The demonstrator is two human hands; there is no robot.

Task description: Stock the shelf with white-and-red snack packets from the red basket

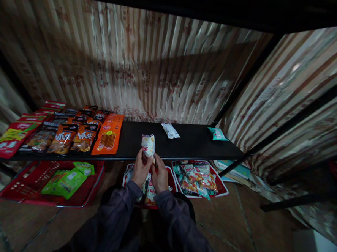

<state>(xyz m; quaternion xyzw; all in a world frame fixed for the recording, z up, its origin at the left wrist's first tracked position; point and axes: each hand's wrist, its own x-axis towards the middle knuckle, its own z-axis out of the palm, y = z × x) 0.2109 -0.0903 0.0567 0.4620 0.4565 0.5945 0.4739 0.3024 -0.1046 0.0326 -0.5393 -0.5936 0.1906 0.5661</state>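
A small white snack packet [148,144] with red print stands upright in front of the shelf's front edge. My left hand [142,168] is closed on its lower left side. My right hand [160,175] is closed at the packet's lower right corner, its fingertips partly hidden. Below both hands is a red basket [173,175] with a white rim, holding several snack packets [150,193]. On the black shelf [136,129] behind, a white packet [170,131] lies at the back and a teal packet [218,134] lies near the right end.
Orange snack bags [83,138], a flat orange bag [108,134] and red bags [16,134] fill the shelf's left part. A red basket [92,186] with green bags stands below left, another basket [224,191] of packets below right. A black post [245,155] rises at right.
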